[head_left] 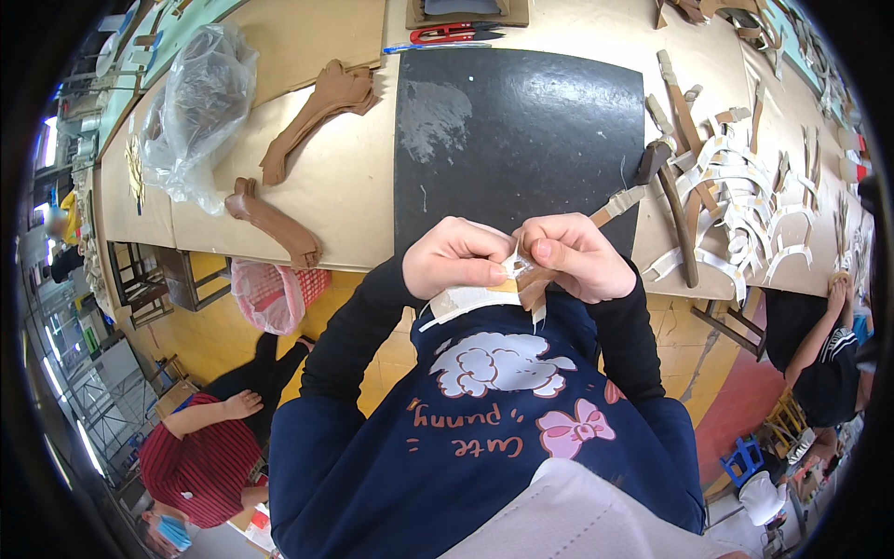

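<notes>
I am pinching the small strap piece (515, 271) between both hands, left hand (456, 258) and right hand (577, 256) equally near, its long axis trailing leftward.

Black mat (521, 140) flat on tan worktable (326, 205). Red-handled scissors (452, 34) beyond mat's far edge, blue pen (438, 47) just beside. Crumpled clear plastic bag (196, 107) at table's left. Two brown shaped leather pieces (321, 112) (275, 224) between bag and mat. Hammer (675, 210) right of mat, amid heap of white and tan strips (745, 186). Pink mesh basket (270, 293) under table edge. Person in red striped top (200, 461) seated lower left; another person (824, 354) at right.
</notes>
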